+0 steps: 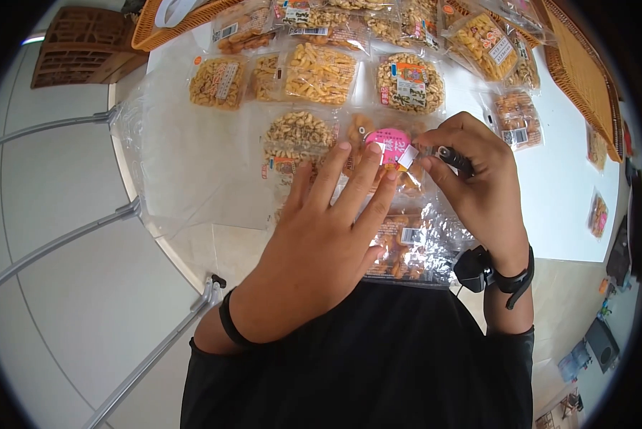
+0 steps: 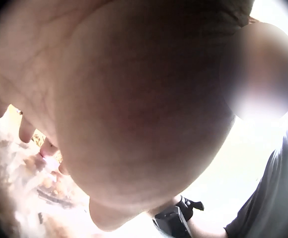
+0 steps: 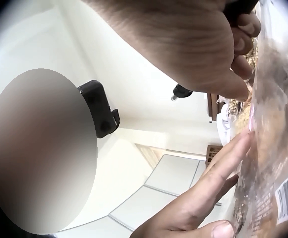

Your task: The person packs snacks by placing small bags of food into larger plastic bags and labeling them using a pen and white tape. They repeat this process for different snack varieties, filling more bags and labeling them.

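My left hand (image 1: 328, 222) lies with fingers spread and straight over a clear snack bag, fingertips pressing at a pink oval label (image 1: 389, 139) with white characters. My right hand (image 1: 478, 168) curls round a black cylindrical object (image 1: 455, 159), whose exact kind is hidden by the fingers. Its thumb and index finger come together at the label's right edge, beside a small white sticker (image 1: 407, 156). Brown twisted snacks show through the plastic there. In the right wrist view the black object (image 3: 241, 11) sits within the curled fingers, close over the bag.
Several bagged snacks, among them a yellow one (image 1: 321, 71) and a nut-like one (image 1: 410, 82), lie on the white table (image 1: 567, 214). Wicker baskets (image 1: 585, 93) stand at the back and right. A large clear plastic sheet (image 1: 185, 164) spreads left, near a metal rail (image 1: 56, 218).
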The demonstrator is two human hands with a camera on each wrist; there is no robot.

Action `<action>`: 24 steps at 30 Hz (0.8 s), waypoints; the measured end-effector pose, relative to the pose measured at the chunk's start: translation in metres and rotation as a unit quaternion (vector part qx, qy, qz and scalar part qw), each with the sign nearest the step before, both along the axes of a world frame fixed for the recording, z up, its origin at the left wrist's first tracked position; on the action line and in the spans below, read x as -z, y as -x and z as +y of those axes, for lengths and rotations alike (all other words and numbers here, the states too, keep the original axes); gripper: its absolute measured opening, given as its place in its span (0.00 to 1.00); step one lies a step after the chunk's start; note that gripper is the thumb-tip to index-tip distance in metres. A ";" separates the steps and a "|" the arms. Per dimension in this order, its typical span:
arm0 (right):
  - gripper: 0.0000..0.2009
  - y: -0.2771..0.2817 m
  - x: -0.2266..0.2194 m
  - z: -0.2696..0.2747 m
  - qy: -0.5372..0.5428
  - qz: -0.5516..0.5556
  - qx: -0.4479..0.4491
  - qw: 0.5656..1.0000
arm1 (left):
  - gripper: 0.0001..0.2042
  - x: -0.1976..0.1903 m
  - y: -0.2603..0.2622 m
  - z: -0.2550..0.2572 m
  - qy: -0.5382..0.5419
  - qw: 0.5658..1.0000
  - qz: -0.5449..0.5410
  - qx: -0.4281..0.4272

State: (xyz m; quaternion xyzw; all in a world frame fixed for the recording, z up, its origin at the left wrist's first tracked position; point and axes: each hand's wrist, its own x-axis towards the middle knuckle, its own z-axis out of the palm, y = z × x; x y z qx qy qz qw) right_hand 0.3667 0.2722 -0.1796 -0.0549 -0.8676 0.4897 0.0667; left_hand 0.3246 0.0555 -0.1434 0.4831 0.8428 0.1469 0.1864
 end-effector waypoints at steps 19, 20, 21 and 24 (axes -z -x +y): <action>0.11 0.005 0.013 -0.009 -0.092 0.071 0.003 0.993 | 0.32 0.005 -0.028 0.010 0.048 0.998 -0.006 -0.036; 0.11 0.004 0.014 -0.010 -0.093 0.079 0.004 0.992 | 0.32 0.005 -0.028 0.010 0.048 0.998 -0.005 -0.035; 0.11 0.004 0.014 -0.010 -0.094 0.087 0.004 0.992 | 0.32 0.006 -0.028 0.010 0.047 0.998 -0.004 -0.035; 0.11 0.002 0.018 -0.009 -0.116 0.075 -0.010 0.990 | 0.32 0.007 -0.029 0.010 0.046 0.998 -0.008 -0.037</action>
